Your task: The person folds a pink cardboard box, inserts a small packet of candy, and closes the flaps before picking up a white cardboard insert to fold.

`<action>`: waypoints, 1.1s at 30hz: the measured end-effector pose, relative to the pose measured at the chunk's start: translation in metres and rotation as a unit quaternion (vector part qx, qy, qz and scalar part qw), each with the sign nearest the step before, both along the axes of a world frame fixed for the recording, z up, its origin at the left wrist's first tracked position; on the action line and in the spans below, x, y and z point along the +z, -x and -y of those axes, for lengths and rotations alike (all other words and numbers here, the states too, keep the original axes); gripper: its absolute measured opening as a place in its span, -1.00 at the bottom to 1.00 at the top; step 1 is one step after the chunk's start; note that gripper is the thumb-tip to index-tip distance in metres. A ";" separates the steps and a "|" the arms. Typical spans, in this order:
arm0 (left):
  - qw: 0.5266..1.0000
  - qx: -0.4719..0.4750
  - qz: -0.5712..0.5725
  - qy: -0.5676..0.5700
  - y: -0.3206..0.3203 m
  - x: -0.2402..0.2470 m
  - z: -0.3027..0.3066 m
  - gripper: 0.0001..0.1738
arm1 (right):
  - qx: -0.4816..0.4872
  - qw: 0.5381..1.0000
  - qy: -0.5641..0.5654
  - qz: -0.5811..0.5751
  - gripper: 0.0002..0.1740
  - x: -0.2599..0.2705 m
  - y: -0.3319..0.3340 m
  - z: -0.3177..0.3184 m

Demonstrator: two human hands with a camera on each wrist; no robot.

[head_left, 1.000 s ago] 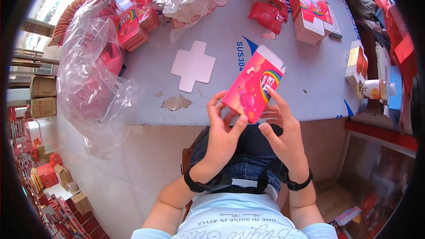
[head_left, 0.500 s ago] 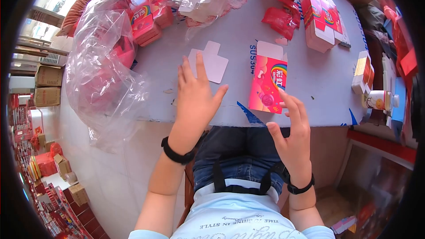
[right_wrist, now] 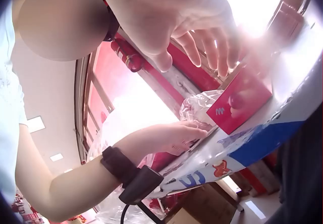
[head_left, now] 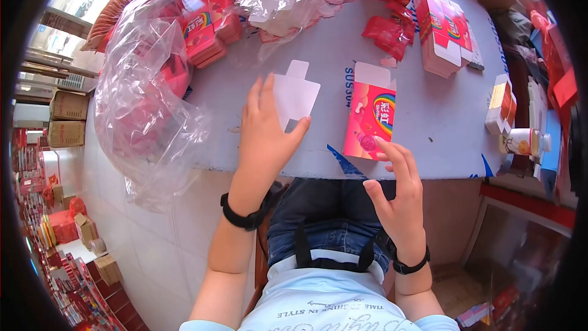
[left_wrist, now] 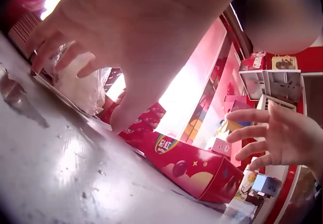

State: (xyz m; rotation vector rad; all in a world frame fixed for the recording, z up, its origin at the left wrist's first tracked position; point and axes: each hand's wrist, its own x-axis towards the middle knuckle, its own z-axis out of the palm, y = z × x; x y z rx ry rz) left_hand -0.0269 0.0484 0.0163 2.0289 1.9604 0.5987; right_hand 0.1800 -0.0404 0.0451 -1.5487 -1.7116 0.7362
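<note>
A white cross-shaped card (head_left: 296,96) lies on the grey table, its left part covered by the left hand (head_left: 264,132), whose fingers are spread over it and whose thumb is at its lower edge. A pink box with a rainbow print (head_left: 371,119) lies on the table to the right, its white end flap raised at the far end. The right hand (head_left: 401,199) is held by the box's near right corner, fingers loosely bent and holding nothing. In the right wrist view the pink box (right_wrist: 240,101) is just below that hand's fingertips.
Clear plastic wrap (head_left: 138,104) bulges over the table's left edge. Stacked pink boxes (head_left: 202,27) stand at the back left, more boxes (head_left: 442,37) at the back right. A red packet (head_left: 389,34) and crumpled clear plastic (head_left: 275,0) lie at the back. A bottle (head_left: 525,141) is far right.
The pink box, earlier held in both hands, now lies on the table. The left hand has let go of it and moved left to the white card. The right hand has drawn slightly back.
</note>
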 end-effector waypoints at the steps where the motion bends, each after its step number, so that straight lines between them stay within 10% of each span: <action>1: 0.994 -0.009 0.102 0.033 0.002 0.009 0.005 -0.06 | 0.000 1.000 -0.002 -0.001 -0.42 0.000 -0.001 0.001; 3: 0.977 -0.020 0.202 0.066 0.002 0.024 0.017 -0.06 | 0.004 1.000 -0.003 -0.010 -0.41 0.001 -0.001 0.001; 5: 0.771 -0.063 0.600 0.206 0.001 0.037 0.030 -0.07 | 0.009 1.000 -0.004 -0.019 -0.40 0.004 0.002 0.000; 6: 0.771 -0.065 0.599 0.206 -0.001 0.042 0.037 -0.07 | 0.009 0.999 -0.032 -0.027 -0.40 0.007 0.006 -0.003; 8: 0.594 -0.134 0.736 0.297 -0.012 0.048 0.051 0.04 | 0.005 0.997 -0.062 -0.034 -0.41 0.004 0.009 -0.008; 11: 0.516 -0.154 0.759 0.366 -0.023 0.041 0.062 0.13 | -0.012 0.951 0.010 -0.308 -0.51 -0.006 0.005 -0.011; 13: 0.508 -0.163 0.751 0.389 -0.027 0.035 0.066 0.17 | -0.001 0.873 0.161 -0.460 -0.59 -0.005 -0.005 -0.009; 19: 0.550 -0.176 0.726 0.373 -0.016 0.016 0.068 -0.10 | -0.021 0.918 0.094 -0.384 -0.75 -0.004 -0.011 -0.003; 21: 0.685 -0.146 0.628 0.338 -0.021 0.022 0.067 -0.45 | -0.022 0.922 0.095 -0.376 -0.76 -0.002 -0.010 -0.003; 24: 0.758 -0.125 0.549 0.328 -0.031 0.030 0.069 -0.65 | -0.032 0.950 0.061 -0.305 -0.74 -0.001 -0.011 -0.003; 26: 0.748 -0.115 0.569 0.323 -0.032 0.030 0.071 -0.64 | -0.092 0.985 0.037 -0.140 -0.75 0.000 -0.021 -0.002; 33: 0.681 -0.054 0.645 0.343 -0.032 0.027 0.074 -0.60 | -0.202 0.953 0.036 -0.221 -0.75 0.010 -0.022 0.004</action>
